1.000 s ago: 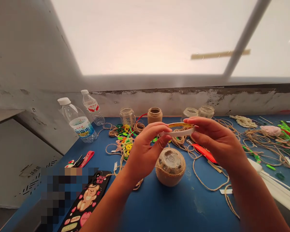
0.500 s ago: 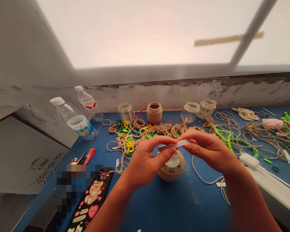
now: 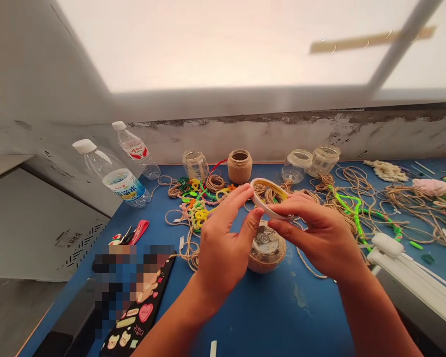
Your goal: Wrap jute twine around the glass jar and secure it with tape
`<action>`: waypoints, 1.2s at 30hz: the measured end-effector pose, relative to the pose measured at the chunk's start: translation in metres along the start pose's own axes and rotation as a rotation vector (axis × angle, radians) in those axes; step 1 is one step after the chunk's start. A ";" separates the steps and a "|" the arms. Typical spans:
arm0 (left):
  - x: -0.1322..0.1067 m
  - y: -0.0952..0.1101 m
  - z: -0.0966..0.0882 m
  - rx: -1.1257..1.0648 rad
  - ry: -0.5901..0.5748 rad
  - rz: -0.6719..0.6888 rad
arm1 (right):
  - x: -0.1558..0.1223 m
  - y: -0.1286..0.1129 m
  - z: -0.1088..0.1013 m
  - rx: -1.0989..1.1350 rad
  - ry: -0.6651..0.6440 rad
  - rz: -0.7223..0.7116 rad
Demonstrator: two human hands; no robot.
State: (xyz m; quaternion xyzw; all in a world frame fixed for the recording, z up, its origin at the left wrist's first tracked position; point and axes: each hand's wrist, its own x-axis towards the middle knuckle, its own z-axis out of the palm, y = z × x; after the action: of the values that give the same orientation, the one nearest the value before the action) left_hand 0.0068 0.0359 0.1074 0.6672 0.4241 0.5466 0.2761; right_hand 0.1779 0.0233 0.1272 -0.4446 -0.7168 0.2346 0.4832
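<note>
My left hand (image 3: 223, 243) and my right hand (image 3: 315, 233) hold a white tape roll (image 3: 269, 196) with a yellow inner face between them, above the blue table (image 3: 267, 307). The left thumb and forefinger pinch at the roll's left edge. My right fingers grip its lower right rim. Directly below the hands a twine-wrapped jar (image 3: 265, 248) lies on the table, its clear bottom toward me.
Two water bottles (image 3: 111, 173) stand at the back left. Several jars (image 3: 240, 166), loose twine (image 3: 357, 188) and coloured plastic links (image 3: 196, 208) cover the back of the table. A phone in a black cartoon case (image 3: 137, 312) lies front left, a white bar (image 3: 412, 272) at the right.
The roll has tilted from edge-on to showing its open ring. Both hands moved slightly up and left over the jar, and the head camera shifted.
</note>
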 end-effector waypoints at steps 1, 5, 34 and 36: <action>-0.001 0.001 0.001 0.043 0.013 0.014 | 0.000 -0.001 0.004 -0.007 0.025 0.004; -0.004 0.006 0.003 0.166 0.064 0.061 | 0.000 -0.003 0.013 -0.032 0.108 0.018; 0.006 0.010 -0.002 -0.559 -0.127 -0.436 | -0.003 -0.006 0.014 0.006 0.067 -0.061; 0.006 0.010 -0.003 -0.568 -0.136 -0.433 | -0.003 -0.007 0.014 0.014 0.062 -0.048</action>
State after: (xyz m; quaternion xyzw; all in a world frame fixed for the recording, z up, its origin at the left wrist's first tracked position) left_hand 0.0066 0.0357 0.1192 0.4934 0.3677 0.5258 0.5874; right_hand 0.1626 0.0193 0.1249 -0.4309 -0.7102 0.2139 0.5139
